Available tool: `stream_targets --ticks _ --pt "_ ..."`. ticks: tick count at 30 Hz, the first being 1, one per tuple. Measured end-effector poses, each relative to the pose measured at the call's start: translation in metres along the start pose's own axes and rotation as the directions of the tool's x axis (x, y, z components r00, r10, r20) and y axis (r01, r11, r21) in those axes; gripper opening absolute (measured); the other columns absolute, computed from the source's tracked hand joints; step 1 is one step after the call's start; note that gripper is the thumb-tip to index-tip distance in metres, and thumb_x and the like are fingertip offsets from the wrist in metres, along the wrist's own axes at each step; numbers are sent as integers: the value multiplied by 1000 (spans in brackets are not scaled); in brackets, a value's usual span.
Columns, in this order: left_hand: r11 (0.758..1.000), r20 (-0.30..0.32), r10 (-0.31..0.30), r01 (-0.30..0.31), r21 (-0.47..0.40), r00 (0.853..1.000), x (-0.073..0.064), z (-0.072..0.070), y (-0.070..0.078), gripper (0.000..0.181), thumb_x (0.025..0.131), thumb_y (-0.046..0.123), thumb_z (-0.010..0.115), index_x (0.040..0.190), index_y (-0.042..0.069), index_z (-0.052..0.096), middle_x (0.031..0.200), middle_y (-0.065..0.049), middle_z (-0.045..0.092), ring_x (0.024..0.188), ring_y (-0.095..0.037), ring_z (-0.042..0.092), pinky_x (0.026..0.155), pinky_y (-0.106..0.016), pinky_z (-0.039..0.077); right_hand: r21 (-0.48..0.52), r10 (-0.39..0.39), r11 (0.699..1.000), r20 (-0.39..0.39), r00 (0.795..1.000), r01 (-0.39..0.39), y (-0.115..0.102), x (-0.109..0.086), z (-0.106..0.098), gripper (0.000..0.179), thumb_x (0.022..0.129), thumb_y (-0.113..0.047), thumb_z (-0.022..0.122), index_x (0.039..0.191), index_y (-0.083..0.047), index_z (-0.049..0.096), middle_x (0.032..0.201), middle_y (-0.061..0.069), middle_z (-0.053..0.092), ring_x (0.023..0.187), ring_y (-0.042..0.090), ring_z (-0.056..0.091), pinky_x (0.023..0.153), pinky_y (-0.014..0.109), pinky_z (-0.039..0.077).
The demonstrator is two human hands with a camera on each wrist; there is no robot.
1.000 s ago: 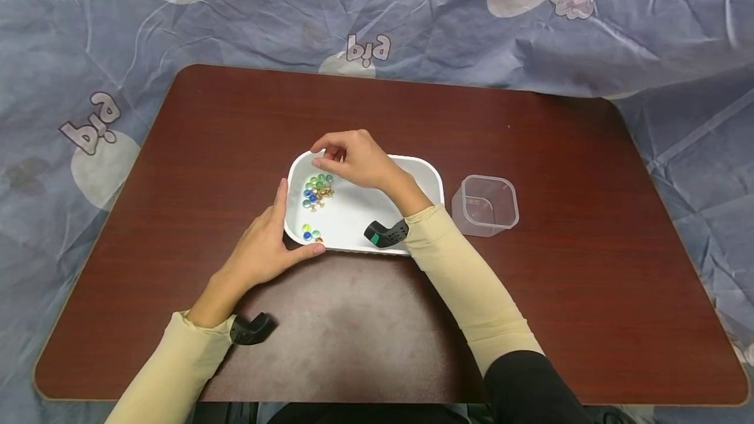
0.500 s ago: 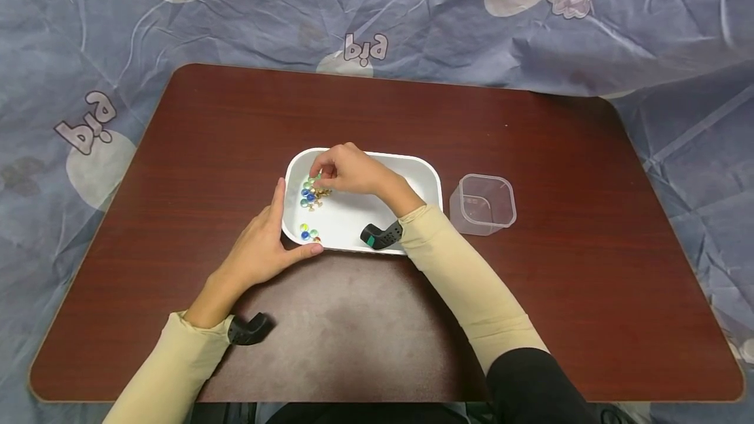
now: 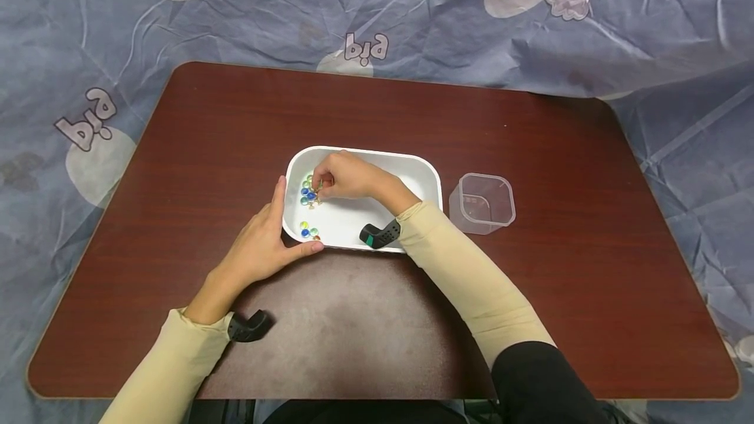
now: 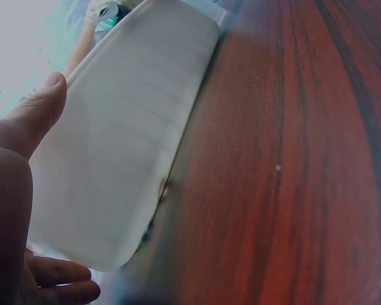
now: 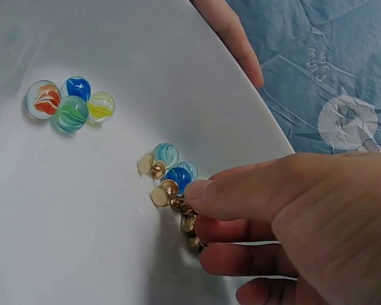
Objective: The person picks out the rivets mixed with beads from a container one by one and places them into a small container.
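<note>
A white tray [image 3: 353, 222] with rounded corners lies on the table. My left hand [image 3: 256, 247] rests against its left end, fingers along the side and thumb at the front rim. My right hand [image 3: 356, 176] reaches into the tray with bent fingers, right at a cluster of glass marbles [image 5: 177, 180] and small gold pieces with round flat heads, like thumbtacks [image 5: 160, 196]. The fingers hide part of this cluster; I cannot tell whether they pinch a piece. Nearer the front-left corner sits a separate group of several marbles [image 5: 70, 115], orange, blue, green and yellow.
A clear plastic container [image 3: 484, 205] stands on the brown table [image 3: 589, 267] just right of the tray. Both wrists carry black camera bands, and the right band [image 3: 379, 234] overlaps the tray's front part. Blue patterned cloth [image 3: 412, 18] lies behind the table.
My right hand has come down from above the tray's back rim to the cluster, its fingers now over the gold pieces. My left hand has stayed at the tray's end.
</note>
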State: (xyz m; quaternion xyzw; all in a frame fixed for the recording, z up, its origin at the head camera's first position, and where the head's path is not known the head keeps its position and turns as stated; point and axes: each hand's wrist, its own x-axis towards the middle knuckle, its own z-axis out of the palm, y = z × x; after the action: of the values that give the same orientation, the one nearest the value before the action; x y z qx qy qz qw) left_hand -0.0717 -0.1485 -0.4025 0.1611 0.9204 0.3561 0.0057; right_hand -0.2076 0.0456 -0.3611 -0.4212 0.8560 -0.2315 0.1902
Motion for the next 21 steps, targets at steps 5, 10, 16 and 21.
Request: stream_targets --ticks 5,10,16,21 --pt "1000 9 -7 7 -5 1000 1 0 0 124 79 55 78 158 3 -3 148 -26 39 131 -39 44 102 -56 36 -4 -4 1000 15 1000 4 1 1 1 4 86 -8 75 90 -7 75 68 -3 60 64 8 49 64 22 38" --pt "1000 12 -17 17 -9 1000 1 0 1 125 79 57 77 158 5 -3 149 -25 38 132 -39 43 102 -56 36 -16 -10 1000 21 1000 10 2 2 3 5 86 -6 74 91 -6 76 68 -3 59 65 8 48 65 21 38" --pt "1000 10 -6 6 -17 1000 0 0 1 126 78 57 78 158 6 -4 151 -25 37 133 -38 42 103 -56 35 -40 -39 998 17 999 39 2 3 5 4 86 -7 74 89 -7 75 66 -3 56 64 7 47 66 21 37" --pt "1000 9 -7 8 -24 1000 0 0 1 126 78 56 78 158 6 -5 151 -24 37 133 -38 42 103 -56 35 -35 -54 998 11 999 54 2 5 6 3 86 -6 72 86 -8 74 64 -4 54 63 7 46 64 21 36"
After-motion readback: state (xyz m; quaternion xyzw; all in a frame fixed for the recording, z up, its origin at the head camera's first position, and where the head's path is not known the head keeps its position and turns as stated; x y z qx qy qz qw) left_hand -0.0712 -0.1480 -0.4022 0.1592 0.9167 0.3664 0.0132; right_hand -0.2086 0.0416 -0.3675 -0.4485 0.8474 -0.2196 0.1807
